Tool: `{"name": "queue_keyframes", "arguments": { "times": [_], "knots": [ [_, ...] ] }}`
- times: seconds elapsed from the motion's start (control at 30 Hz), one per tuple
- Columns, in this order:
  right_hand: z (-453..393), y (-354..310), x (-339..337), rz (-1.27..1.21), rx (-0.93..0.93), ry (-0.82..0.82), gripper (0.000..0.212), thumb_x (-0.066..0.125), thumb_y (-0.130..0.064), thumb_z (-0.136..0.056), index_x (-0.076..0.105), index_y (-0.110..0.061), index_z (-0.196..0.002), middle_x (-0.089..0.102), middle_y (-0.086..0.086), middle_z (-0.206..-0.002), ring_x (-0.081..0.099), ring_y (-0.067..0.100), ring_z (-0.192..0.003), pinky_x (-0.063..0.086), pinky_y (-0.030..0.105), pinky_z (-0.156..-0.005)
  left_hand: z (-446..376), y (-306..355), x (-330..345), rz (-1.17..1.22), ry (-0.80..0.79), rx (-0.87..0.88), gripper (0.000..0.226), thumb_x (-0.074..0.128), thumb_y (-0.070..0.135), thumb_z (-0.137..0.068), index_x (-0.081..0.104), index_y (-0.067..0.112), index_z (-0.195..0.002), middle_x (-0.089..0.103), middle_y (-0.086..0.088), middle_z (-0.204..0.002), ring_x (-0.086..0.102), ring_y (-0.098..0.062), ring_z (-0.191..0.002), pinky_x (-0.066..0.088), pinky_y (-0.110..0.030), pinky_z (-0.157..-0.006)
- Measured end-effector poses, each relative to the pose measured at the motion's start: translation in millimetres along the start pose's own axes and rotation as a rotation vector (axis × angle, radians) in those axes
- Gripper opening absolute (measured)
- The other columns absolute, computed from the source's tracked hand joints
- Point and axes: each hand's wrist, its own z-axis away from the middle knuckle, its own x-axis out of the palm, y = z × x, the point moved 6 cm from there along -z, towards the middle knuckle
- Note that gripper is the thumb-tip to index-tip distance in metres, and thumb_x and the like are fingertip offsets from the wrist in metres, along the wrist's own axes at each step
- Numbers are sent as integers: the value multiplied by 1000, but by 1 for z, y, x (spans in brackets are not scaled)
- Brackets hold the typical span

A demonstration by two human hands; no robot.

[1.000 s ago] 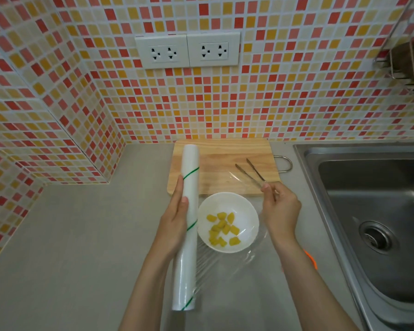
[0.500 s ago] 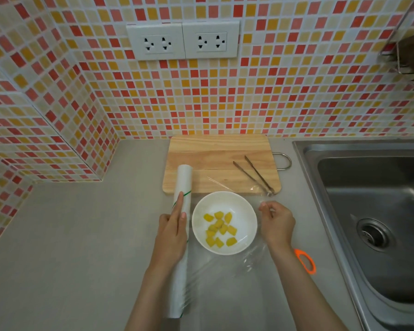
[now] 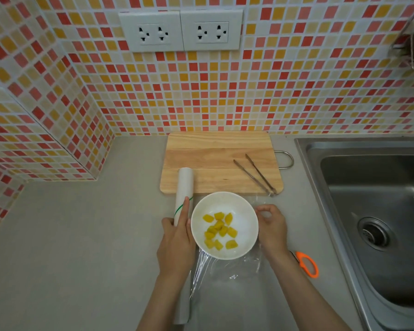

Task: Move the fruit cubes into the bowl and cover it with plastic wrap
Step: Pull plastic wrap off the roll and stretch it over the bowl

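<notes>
A white bowl point(image 3: 246, 211) on the grey counter holds several yellow fruit cubes point(image 3: 219, 229). My left hand point(image 3: 176, 244) grips the plastic wrap roll point(image 3: 184, 187), which lies along the bowl's left side with its far end on the cutting board. A clear sheet of wrap point(image 3: 227, 268) stretches from the roll across the bowl and over the counter in front of it. My right hand point(image 3: 271, 225) pinches the sheet's free edge at the bowl's right rim.
A wooden cutting board point(image 3: 215, 151) lies behind the bowl with metal tongs point(image 3: 256, 174) on its right part. Orange-handled scissors point(image 3: 307, 263) lie by my right forearm. A steel sink point(image 3: 378, 211) fills the right side. Tiled walls stand behind and to the left.
Both hands have lowered the roll and the pulled-out sheet down towards me onto the bowl. My right hand moved from beside the tongs to the bowl's right rim.
</notes>
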Motion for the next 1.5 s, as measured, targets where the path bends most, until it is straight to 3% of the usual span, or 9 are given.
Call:
{"name": "queue_keyframes", "arguments": {
  "times": [0.3,0.4,0.5,0.67,0.8,0.97,1.17,1.33,1.5],
  "knots": [
    [12,-11,7,98,-264,-93,63,49,1,-85,38,-35,-136,53,9,-72,53,14,-64,47,27,-68,0,1,-2,-12,-17,-34,52,25,45,-95,-4,64,-134,33,0,-98,45,-18,-59,42,-32,-60],
    [14,-18,8,230,-386,-143,52,51,-2,-86,55,-38,-123,49,1,-84,53,9,-74,43,21,-76,1,2,-3,-18,-27,-28,47,19,49,-94,-7,65,-129,34,-1,-98,45,-19,-60,41,-31,-60],
    [9,-17,9,236,-260,-193,16,55,-21,-86,63,-30,-75,54,-8,-77,55,12,-75,41,26,-65,2,3,-3,-21,-44,-27,54,11,56,-82,-4,62,-134,34,-1,-99,46,-20,-61,40,-31,-60],
    [8,-21,7,572,-487,-334,28,56,-10,-86,64,-21,-111,51,-4,-97,57,16,-85,47,35,-73,1,0,-3,-2,-27,-13,48,8,59,-83,-7,67,-127,35,-1,-98,42,-12,-57,39,-30,-57],
    [-3,-23,6,767,-502,-511,24,46,-11,-91,66,-13,-105,50,5,-105,57,22,-92,46,35,-74,0,-2,-2,12,-14,-12,47,13,53,-91,-1,64,-134,35,-1,-98,42,-9,-58,40,-30,-58],
    [-11,-59,-9,470,-493,-303,36,44,-4,-90,60,-13,-120,52,5,-107,56,20,-98,44,30,-93,0,-2,-4,27,-7,1,49,8,56,-88,2,62,-137,36,0,-96,43,-11,-60,40,-30,-58],
    [6,-87,43,94,-299,-651,32,33,-20,-99,59,-23,-118,64,2,-120,53,13,-119,37,25,-101,0,-2,-5,11,-14,0,55,5,63,-82,5,61,-138,34,1,-96,44,-10,-61,39,-29,-58],
    [3,-69,50,-13,-108,-642,33,32,-30,-98,63,-39,-95,59,3,-130,58,20,-115,43,39,-101,-1,-5,-4,-40,14,-58,56,7,59,-82,3,60,-138,34,1,-96,41,-7,-57,37,-29,-57],
    [-7,-58,53,39,-29,-577,53,27,-61,-91,54,-26,-119,63,0,-123,58,18,-114,42,42,-104,0,-5,-4,-58,16,-70,57,8,59,-83,3,57,-140,34,0,-96,41,-9,-57,37,-28,-55]
  ]
}}
